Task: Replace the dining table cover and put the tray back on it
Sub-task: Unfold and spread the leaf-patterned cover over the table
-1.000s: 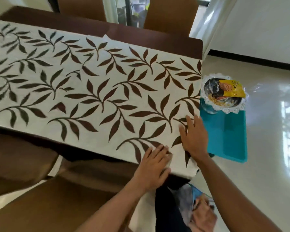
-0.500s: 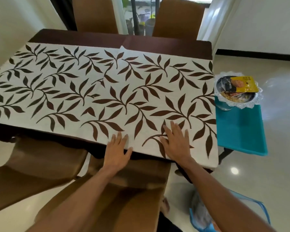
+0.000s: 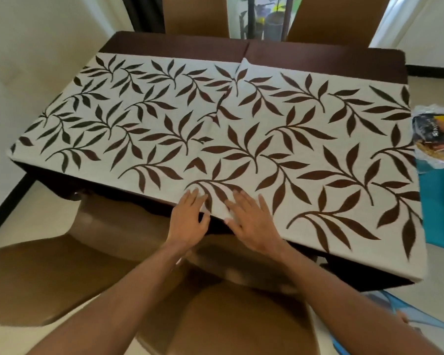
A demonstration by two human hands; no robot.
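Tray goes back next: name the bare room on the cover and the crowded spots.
The leaf-print cover lies bare from its left end to the right end beside the teal tray, back to the dark far strip. Crowded only at the near edge's middle: left hand and right hand press flat there.

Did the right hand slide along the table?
Yes. The right hand slid left along the cover's near edge, away from the teal tray.

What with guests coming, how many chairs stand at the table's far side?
2. Left chair behind the table's far-left edge, right chair behind its far-right; only their backs show.
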